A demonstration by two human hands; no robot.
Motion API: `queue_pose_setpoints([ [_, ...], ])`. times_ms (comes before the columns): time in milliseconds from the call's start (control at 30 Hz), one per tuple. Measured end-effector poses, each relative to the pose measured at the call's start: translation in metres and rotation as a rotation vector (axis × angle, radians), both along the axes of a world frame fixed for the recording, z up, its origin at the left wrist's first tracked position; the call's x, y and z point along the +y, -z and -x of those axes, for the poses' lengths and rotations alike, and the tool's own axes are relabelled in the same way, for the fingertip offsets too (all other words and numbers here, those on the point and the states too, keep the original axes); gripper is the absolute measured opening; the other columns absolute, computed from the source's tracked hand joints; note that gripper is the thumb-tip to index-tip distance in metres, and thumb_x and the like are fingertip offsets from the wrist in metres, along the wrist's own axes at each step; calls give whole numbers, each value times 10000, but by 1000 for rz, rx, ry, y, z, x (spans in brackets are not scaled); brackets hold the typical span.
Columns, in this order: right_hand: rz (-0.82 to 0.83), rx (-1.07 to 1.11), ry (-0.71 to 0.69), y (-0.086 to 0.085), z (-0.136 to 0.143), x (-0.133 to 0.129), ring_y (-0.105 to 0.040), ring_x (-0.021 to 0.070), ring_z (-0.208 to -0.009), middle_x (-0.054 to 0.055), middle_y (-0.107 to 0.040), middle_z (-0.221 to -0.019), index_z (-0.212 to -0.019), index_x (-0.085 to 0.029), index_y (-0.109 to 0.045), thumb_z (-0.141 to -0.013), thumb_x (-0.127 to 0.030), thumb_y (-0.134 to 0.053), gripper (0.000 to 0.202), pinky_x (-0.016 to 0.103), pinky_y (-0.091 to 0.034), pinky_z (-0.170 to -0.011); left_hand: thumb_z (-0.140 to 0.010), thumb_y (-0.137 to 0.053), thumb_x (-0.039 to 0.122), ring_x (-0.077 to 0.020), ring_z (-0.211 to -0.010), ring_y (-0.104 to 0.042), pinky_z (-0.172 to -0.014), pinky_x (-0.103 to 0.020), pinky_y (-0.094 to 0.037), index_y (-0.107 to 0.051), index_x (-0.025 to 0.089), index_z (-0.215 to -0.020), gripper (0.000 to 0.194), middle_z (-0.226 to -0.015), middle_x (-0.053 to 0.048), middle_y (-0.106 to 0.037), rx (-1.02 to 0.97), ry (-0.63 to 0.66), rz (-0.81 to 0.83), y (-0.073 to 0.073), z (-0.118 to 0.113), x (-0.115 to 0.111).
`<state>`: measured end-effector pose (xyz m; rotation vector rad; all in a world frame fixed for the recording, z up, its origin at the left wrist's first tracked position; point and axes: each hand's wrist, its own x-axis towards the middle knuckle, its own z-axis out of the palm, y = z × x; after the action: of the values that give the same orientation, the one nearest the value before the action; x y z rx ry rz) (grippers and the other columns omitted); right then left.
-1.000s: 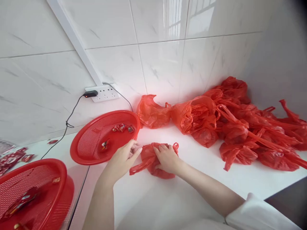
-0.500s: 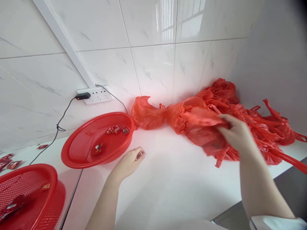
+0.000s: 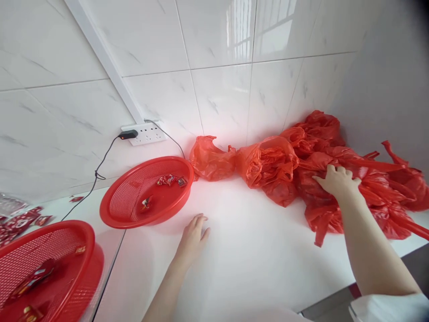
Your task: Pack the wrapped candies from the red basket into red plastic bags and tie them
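My right hand (image 3: 339,181) rests on a heap of crumpled red plastic bags (image 3: 365,197), its fingers spread over the top. My left hand (image 3: 194,230) hovers at or just above the white tabletop (image 3: 228,268), holding nothing, with the thumb apart from loosely bent fingers. Whether it touches the surface I cannot tell. Left of the heap, another red plastic bag (image 3: 271,158) lies with crumpled red plastic inside it. Against the wall beside it sits a red bag (image 3: 212,161) with its mouth upward.
A red mesh basket (image 3: 115,192) with a few small wrapped packets (image 3: 167,180) stands left of my left hand. A second red basket (image 3: 85,255) is at the lower left, near red packets (image 3: 20,223). A black cable (image 3: 97,172) runs from the wall socket (image 3: 147,133).
My right hand has let go of the red plastic bag it was moving and now lies on the heap. My left hand's fingers have loosened. The view has shifted slightly left.
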<state>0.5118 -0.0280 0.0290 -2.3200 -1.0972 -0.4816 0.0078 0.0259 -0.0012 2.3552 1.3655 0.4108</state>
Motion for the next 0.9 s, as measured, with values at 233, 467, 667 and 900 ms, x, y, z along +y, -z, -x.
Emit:
queue_pose_setpoints([
  [233,-237,-135,-291,-48,121,26,-491,325,-1195,167,-554,-1311,-1140,-165,-616,-890,-306,-520,302,518,-412,-970,-976,-315,313,-252,-1451,-234,-1166,-573,-135,-382,193,-1445,489,-1562,-108,-294,179,-47,-124,33,-10,-11],
  [467,-105,24,-858,-51,221,115,-552,227,-1160,136,-614,-1235,-1109,-151,-603,-970,-234,-308,336,367,-423,-996,-976,-333,374,-269,-1455,-217,-1154,-608,-94,-340,231,-1481,524,-1576,-90,-247,168,-88,-154,35,-12,-13],
  [667,226,-168,-839,-49,263,182,-521,337,-1196,221,-639,-1170,-1285,-43,-485,-906,-212,-456,416,618,-74,-1103,-957,-387,340,-289,-1434,-273,-1142,-623,-145,-400,183,-1434,502,-1538,-150,-333,54,-90,-163,36,-8,-12],
  [900,205,-297,-996,32,310,87,-611,209,-847,78,-669,-866,-949,-160,-649,-870,-45,-404,282,488,-205,-1132,-904,-435,142,-239,-1312,-453,-1089,-473,-367,-345,182,-1421,526,-1371,-156,-517,-226,-30,-513,28,-14,-22],
])
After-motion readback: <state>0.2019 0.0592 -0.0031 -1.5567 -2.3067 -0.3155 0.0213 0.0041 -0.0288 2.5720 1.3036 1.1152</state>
